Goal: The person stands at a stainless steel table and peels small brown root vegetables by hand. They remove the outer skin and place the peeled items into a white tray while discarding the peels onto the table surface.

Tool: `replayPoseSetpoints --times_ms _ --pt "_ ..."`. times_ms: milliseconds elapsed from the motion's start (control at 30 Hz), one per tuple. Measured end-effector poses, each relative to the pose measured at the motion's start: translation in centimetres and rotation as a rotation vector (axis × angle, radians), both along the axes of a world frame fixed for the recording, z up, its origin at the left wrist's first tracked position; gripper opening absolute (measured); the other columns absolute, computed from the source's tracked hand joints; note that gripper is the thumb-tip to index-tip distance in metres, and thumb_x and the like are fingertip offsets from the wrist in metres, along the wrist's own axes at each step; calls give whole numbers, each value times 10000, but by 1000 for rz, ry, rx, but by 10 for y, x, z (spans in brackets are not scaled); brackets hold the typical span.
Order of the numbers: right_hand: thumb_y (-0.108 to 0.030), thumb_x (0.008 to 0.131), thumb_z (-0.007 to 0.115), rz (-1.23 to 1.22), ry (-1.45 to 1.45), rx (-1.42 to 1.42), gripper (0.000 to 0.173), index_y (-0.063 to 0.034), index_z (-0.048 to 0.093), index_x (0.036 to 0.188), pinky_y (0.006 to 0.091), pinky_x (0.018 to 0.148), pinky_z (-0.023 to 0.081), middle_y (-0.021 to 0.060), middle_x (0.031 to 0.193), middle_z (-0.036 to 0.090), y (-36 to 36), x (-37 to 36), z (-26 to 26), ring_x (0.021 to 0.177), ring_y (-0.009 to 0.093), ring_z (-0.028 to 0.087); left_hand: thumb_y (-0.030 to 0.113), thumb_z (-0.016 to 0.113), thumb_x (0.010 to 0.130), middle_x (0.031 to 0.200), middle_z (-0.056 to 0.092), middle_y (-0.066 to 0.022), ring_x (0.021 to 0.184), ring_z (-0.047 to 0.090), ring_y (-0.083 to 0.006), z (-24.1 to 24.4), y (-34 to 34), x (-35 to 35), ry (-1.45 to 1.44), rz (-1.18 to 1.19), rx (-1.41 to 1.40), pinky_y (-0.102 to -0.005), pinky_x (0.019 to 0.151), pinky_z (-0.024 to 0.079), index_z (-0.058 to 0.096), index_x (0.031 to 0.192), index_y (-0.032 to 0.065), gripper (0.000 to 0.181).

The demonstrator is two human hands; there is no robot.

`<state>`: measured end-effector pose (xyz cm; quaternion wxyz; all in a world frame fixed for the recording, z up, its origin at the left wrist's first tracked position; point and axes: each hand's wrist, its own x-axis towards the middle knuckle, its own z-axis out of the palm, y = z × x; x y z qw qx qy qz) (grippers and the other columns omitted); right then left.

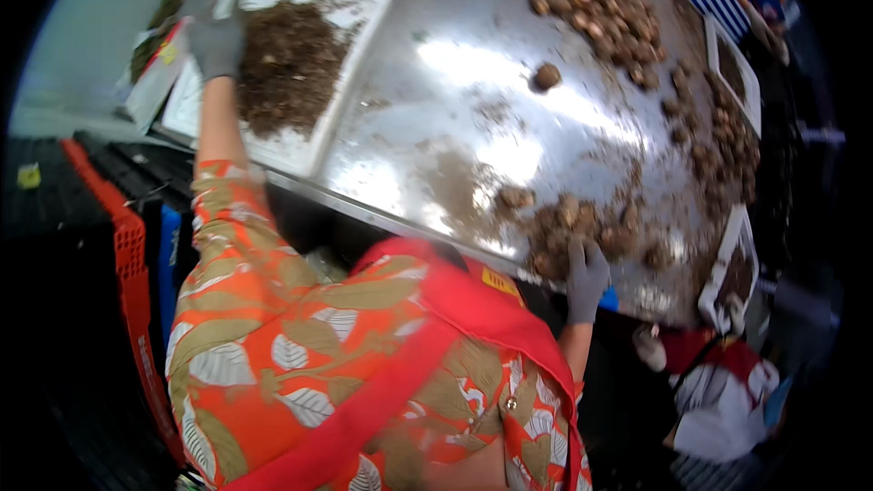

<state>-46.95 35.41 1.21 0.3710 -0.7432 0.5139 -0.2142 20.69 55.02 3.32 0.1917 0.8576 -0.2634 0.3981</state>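
Observation:
My left hand, in a grey glove, is over the left part of a white foam tray that holds brown soil-like debris. Its fingers are blurred, and whether they hold anything cannot be told. My right hand, also gloved in grey, reaches to a small pile of dirty brown tubers at the near edge of the metal table. Its fingertips touch the pile; their grip is not clear. One round tuber lies alone farther up the table.
A large heap of tubers spreads along the far side, with more tubers at the right. Foam trays stand along the right edge. Two other people are beside the table. A red plastic crate is at the left.

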Motion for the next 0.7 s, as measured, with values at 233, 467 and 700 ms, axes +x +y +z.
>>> replayPoseSetpoints --times_ms 233,467,700 --pt "-172 866 687 -67 47 31 215 -14 733 1003 334 755 521 122 900 712 2 14 16 831 222 666 325 751 836 1227 665 -136 1183 591 -324 85 -25 -55 -278 -136 281 -395 979 475 708 1177 172 375" --pt "-246 865 674 209 253 63 321 -55 694 1122 381 836 523 148 1094 676 -8 87 20 954 263 666 263 711 902 1132 698 -95 957 637 -206 34 -111 -225 604 -762 -40 -325 840 515 688 1185 175 297" --pt "-304 904 635 234 351 93 365 -61 662 1176 418 838 500 144 1065 657 -19 92 -17 948 306 647 360 662 903 912 690 -129 842 663 -265 -44 -140 -359 1288 -1085 529 -363 793 518 700 1059 21 376"
